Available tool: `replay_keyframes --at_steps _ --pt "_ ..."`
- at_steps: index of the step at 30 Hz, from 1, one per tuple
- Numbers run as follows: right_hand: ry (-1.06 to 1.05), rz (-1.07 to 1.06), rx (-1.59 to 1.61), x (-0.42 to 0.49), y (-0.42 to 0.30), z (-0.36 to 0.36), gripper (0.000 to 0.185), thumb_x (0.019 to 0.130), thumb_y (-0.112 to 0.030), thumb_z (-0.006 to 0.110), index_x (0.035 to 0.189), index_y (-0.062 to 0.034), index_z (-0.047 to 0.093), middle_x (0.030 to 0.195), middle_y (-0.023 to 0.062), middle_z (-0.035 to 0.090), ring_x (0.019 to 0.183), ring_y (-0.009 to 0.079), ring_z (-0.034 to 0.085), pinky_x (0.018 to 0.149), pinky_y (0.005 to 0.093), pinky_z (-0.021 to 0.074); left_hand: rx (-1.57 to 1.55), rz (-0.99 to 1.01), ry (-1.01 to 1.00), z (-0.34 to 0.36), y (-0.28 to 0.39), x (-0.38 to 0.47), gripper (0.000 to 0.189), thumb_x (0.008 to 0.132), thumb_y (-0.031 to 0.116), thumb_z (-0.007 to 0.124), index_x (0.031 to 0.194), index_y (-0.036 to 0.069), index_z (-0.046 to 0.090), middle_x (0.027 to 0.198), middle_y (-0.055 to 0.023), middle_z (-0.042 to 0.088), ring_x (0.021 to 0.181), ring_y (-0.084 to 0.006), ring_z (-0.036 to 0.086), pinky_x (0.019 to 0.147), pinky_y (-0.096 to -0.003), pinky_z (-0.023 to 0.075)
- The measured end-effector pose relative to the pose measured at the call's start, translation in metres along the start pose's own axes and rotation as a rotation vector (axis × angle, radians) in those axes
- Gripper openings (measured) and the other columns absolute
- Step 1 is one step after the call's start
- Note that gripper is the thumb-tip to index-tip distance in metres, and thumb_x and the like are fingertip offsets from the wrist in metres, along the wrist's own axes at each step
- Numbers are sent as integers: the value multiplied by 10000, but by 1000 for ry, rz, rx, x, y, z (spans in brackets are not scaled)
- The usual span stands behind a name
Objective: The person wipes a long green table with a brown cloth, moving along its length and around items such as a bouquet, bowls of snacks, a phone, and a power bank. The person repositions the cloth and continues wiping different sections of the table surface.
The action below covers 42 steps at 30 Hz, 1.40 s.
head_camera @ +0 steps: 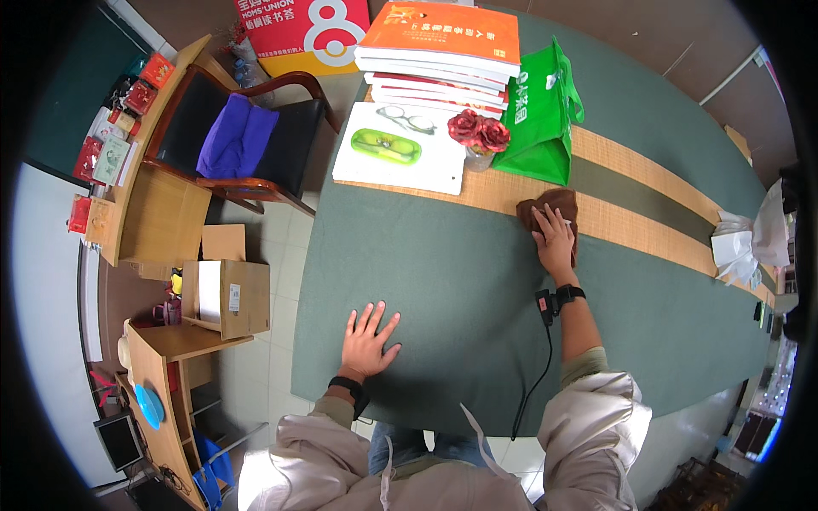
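My right hand (555, 241) lies spread on a crumpled brown cloth (567, 199), pressing it onto the table where the green tablecloth (441, 268) meets a woven tan runner (613, 223). Whether its fingers grip the cloth cannot be told. My left hand (368, 345) rests flat on the tablecloth near the front edge, fingers apart, with nothing in it. Beyond the cloth stands a green bag (537, 121). Left of the bag are red artificial flowers (479, 131) in a small clear vase (478, 160).
A white board (358, 172) bears glasses (407, 120) and a green glasses case (386, 147). Behind it rises a stack of books (441, 38). White tissues (732, 246) lie far right. An armchair (287, 144) and an open cardboard box (246, 300) stand left of the table.
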State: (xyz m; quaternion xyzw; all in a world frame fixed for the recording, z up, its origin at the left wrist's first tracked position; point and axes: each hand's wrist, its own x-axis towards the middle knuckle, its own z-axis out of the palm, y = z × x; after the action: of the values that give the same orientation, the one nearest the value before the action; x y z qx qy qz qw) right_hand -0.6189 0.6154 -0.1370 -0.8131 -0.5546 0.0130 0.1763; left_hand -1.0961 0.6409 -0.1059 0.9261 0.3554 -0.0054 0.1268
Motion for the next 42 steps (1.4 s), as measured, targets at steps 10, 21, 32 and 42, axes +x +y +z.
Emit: replay_keyframes --at_steps 10,21,32,42 --pt "-114 -99 137 -136 -22 -36 653 743 84 616 1287 -273 660 1458 40 531 1383 307 443 1072 485 353 3 34 64 5 -1 -2 693 835 440 661 1471 236 478 1586 -146 327 1442 -356 313 1171 -578 205" --pt "-172 77 225 -358 -112 -66 565 802 46 592 1258 -274 681 1478 17 516 1407 296 412 1117 538 287 24 81 181 19 -6 -5 652 886 463 591 1482 231 466 1584 -123 337 1429 -354 333 1170 -574 215" --pt "-341 226 509 -494 -160 -117 570 748 161 511 1078 -219 779 1364 58 619 1290 310 544 1015 448 453 -50 147 155 31 -19 -26 601 940 439 538 1501 254 427 1612 -118 276 1473 -321 276 1201 -545 188" --pt "97 449 600 -355 -147 -137 465 908 -46 600 1371 -67 566 1406 198 544 1295 346 526 1040 410 442 -208 74 99 3 -63 -43 543 967 392 525 1450 146 495 1572 -178 338 1459 -353 302 1209 -480 218"
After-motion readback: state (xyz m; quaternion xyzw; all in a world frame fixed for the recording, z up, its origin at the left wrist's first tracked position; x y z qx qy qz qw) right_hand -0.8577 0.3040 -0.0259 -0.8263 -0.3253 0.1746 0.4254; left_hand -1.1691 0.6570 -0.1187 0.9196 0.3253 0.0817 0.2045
